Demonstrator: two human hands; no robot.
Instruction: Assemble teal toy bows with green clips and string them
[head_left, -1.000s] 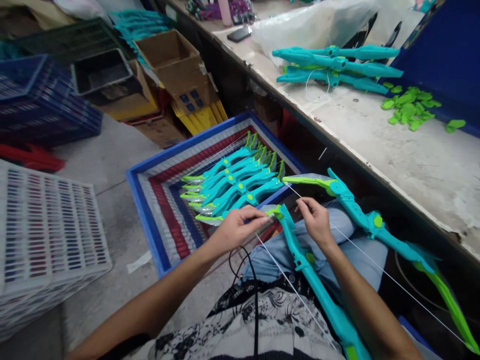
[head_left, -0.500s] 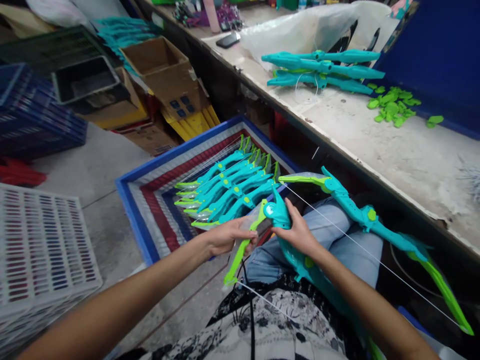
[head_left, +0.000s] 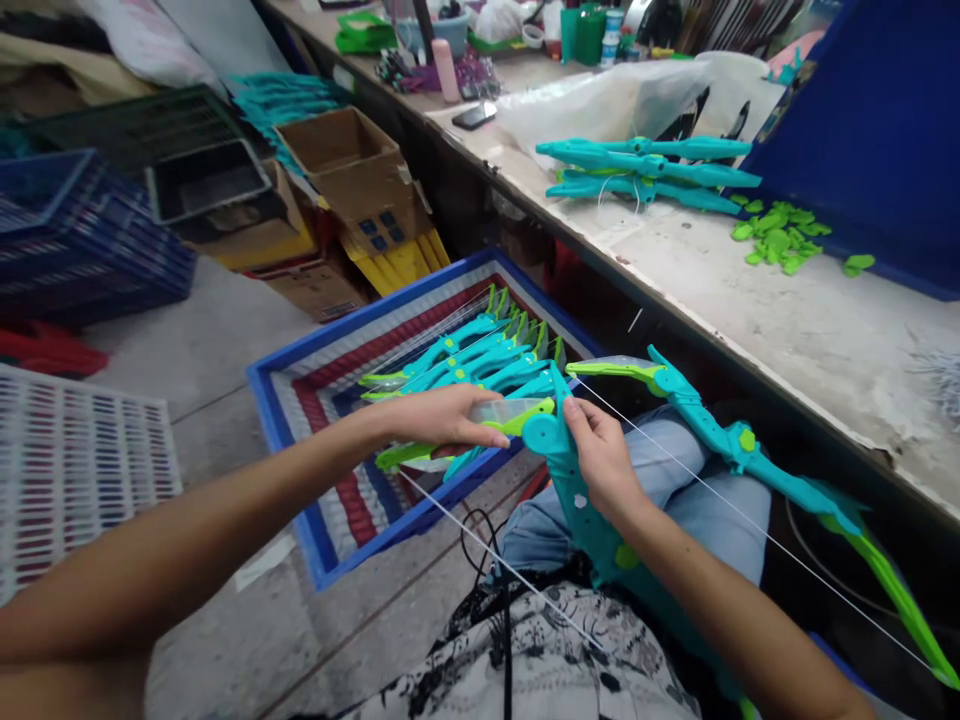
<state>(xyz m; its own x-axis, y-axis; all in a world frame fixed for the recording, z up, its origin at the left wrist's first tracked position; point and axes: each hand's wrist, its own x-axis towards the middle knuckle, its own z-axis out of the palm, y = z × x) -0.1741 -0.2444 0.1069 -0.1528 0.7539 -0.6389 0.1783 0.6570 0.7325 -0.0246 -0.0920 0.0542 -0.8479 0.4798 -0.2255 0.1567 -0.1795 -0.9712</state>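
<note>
A teal toy bow [head_left: 574,490] with green limbs lies across my lap, its white string running down past my shirt. My left hand [head_left: 450,420] is closed round its green limb, which points out to the left. On the teal body beside the limb joint, my right hand [head_left: 606,455] grips with thumb and fingers. A second strung toy bow [head_left: 705,420] rests over my knees to the right, untouched. Beyond my left hand, several finished-looking bows [head_left: 480,360] lie side by side in a blue-rimmed crate [head_left: 281,430]; my hand and forearm hide part of them.
On the workbench [head_left: 810,350] at right are stacked teal bow bodies [head_left: 652,170], loose green pieces [head_left: 780,235] and a phone [head_left: 474,115]. A cardboard box [head_left: 345,165], blue crates [head_left: 82,240] and a white basket [head_left: 82,470] stand at left.
The green limb in my left hand has swung up and outward, from slanting down to pointing nearly level left. My right hand still grips the teal body. The view has shifted slightly.
</note>
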